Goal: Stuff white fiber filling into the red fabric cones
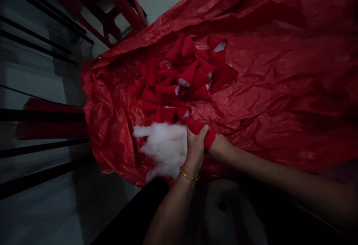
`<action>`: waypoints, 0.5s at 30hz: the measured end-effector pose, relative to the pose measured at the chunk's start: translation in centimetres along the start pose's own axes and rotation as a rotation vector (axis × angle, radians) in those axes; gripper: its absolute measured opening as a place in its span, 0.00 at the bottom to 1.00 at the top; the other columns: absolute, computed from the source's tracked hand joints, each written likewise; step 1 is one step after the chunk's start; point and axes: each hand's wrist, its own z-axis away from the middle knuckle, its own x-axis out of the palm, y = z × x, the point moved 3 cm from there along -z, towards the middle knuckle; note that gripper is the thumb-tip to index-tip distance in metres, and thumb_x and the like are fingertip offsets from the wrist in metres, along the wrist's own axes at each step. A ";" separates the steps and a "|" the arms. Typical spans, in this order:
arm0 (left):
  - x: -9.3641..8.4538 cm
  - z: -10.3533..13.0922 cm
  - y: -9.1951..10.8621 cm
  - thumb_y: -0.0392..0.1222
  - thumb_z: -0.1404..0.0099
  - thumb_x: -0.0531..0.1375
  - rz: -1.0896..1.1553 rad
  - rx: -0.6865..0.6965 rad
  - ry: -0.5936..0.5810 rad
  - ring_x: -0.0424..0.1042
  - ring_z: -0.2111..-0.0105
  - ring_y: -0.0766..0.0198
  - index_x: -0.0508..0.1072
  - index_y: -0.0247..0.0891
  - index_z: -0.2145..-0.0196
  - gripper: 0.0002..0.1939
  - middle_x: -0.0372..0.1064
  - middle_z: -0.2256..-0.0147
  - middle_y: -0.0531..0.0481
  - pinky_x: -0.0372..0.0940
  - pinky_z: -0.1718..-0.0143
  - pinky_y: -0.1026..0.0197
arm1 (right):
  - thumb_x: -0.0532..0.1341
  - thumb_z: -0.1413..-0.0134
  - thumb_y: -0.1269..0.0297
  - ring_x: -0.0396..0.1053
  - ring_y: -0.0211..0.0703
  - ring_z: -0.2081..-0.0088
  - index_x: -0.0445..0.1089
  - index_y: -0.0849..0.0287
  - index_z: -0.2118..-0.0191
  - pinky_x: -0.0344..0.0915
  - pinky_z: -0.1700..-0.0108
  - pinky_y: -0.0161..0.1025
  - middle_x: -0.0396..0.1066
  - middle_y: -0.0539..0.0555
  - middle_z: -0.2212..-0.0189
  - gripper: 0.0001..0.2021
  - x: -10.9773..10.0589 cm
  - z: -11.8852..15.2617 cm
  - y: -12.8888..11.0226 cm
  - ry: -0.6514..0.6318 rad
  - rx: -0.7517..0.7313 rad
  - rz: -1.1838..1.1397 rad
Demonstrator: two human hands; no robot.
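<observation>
My left hand (196, 142), with gold bangles at its wrist, is wrapped round a small red cloth cone (194, 126). My right hand (220, 148) is at the cone's wide end; its fingers are hidden inside or behind the red cloth. A fluffy heap of white stuffing (165, 146) lies just left of my left hand. Beyond my hands is a pile of similar red cloth cones (188, 75), several showing white stuffing at their openings.
A wrinkled red plastic sheet (265, 103) lies under the pile and stuffing. At the upper left stands a red plastic stool (112, 17). Dark metal bars (41, 115) run along the left side. My dark-clad legs are at the bottom.
</observation>
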 end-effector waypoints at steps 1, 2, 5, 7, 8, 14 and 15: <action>-0.1 -0.1 -0.3 0.42 0.51 0.74 0.022 -0.034 0.006 0.75 0.50 0.57 0.72 0.43 0.49 0.31 0.77 0.54 0.48 0.65 0.44 0.56 | 0.55 0.46 0.72 0.68 0.42 0.71 0.75 0.61 0.65 0.71 0.65 0.38 0.75 0.56 0.70 0.10 -0.1 0.2 0.2 -0.017 -0.013 0.003; -0.2 -0.3 -0.4 0.44 0.50 0.73 0.050 -0.081 0.013 0.75 0.51 0.57 0.73 0.41 0.51 0.29 0.77 0.55 0.47 0.65 0.44 0.55 | 0.56 0.47 0.71 0.69 0.43 0.69 0.75 0.61 0.66 0.71 0.64 0.39 0.76 0.57 0.68 0.09 -0.2 0.3 0.3 -0.034 -0.030 0.008; -0.4 -1.2 -0.4 0.49 0.44 0.69 0.115 -0.226 0.029 0.77 0.55 0.56 0.76 0.36 0.59 0.19 0.77 0.63 0.46 0.66 0.45 0.54 | 0.56 0.46 0.70 0.71 0.44 0.66 0.75 0.60 0.63 0.72 0.61 0.40 0.76 0.57 0.65 0.10 -0.8 0.4 0.0 -0.079 -0.082 0.015; -0.7 -2.0 0.1 0.48 0.43 0.67 0.142 -0.284 0.050 0.78 0.62 0.58 0.75 0.35 0.66 0.14 0.76 0.70 0.48 0.68 0.49 0.55 | 0.55 0.45 0.73 0.71 0.43 0.67 0.74 0.60 0.61 0.72 0.63 0.38 0.76 0.55 0.67 0.12 -1.4 0.4 -0.8 -0.085 -0.102 0.036; -0.9 -2.4 0.5 0.48 0.42 0.67 0.162 -0.294 0.067 0.77 0.67 0.60 0.74 0.36 0.68 0.12 0.74 0.72 0.50 0.69 0.51 0.56 | 0.54 0.44 0.74 0.72 0.42 0.67 0.74 0.61 0.59 0.72 0.63 0.37 0.76 0.55 0.66 0.12 -1.8 0.5 -1.3 -0.066 -0.108 0.066; -2.4 -4.2 2.9 0.53 0.36 0.62 0.290 -0.268 0.145 0.74 0.74 0.64 0.74 0.36 0.69 0.16 0.75 0.73 0.49 0.70 0.62 0.60 | 0.55 0.35 0.70 0.74 0.47 0.48 0.69 0.60 0.41 0.74 0.53 0.38 0.69 0.64 0.40 0.18 -3.4 2.4 -2.7 0.235 -0.031 0.253; -2.5 -4.2 3.1 0.54 0.35 0.61 0.307 -0.265 0.145 0.75 0.73 0.64 0.74 0.36 0.69 0.17 0.75 0.73 0.49 0.70 0.62 0.61 | 0.54 0.34 0.70 0.75 0.46 0.48 0.68 0.59 0.40 0.75 0.53 0.38 0.68 0.63 0.39 0.19 -3.3 2.6 -2.5 0.245 -0.009 0.239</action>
